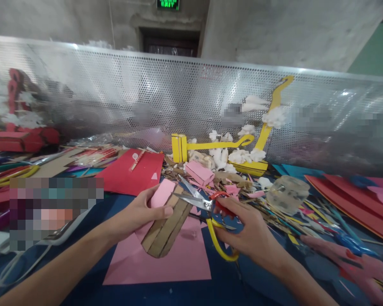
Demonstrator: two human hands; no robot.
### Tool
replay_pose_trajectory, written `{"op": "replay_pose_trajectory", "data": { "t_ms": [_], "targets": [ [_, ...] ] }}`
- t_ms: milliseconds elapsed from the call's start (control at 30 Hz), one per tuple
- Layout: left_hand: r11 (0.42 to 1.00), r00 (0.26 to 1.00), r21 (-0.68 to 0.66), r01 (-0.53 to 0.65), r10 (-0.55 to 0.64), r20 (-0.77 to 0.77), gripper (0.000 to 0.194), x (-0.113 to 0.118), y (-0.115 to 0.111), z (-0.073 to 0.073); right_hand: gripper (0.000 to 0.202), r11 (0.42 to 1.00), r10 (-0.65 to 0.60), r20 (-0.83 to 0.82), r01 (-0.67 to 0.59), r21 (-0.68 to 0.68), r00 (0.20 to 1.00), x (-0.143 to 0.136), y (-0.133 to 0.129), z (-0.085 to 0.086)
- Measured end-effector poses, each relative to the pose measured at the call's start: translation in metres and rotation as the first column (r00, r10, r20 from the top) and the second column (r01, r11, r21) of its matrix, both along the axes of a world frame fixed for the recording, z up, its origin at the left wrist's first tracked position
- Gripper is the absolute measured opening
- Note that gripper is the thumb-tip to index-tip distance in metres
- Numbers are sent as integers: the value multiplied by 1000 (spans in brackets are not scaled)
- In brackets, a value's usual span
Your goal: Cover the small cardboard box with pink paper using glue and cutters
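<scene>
Cardboard piece (167, 229) between both hands, scissors at its far end.
Head view: its long axis slants from near-left to far-right; the left hand (147, 210) pinches it between thumb and fingers. The right hand (250, 225) grips the scissors (207, 205), blades parted, pointing leftward; contact is unclear. Pink sheet (166, 272) lies below, scraps (231, 189) crowd beyond, blue tabletop (89, 284) shows nearer.
</scene>
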State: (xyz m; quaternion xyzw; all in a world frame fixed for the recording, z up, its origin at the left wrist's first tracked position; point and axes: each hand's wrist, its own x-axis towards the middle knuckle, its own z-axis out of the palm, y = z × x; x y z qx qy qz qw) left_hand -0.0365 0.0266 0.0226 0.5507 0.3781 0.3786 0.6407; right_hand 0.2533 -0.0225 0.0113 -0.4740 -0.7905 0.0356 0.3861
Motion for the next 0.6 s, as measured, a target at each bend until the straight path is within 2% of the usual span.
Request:
{"op": "replay_pose_trajectory", "data": {
  "t_ms": [267,433,600],
  "targets": [
    [977,991,164,137,-134,-29,74,-6,6,-1,33,998,27,1,-27,-56,1000,-3,-3,1],
    [957,992,262,123,-118,-33,75,-8,11,-1,34,996,70,-15,-71,-62,997,-4,-4,0],
    [953,994,285,107,-93,-63,73,-8,11,0,28,997,58,-15,-58,-59,998,-2,-3,0]
  ]
}}
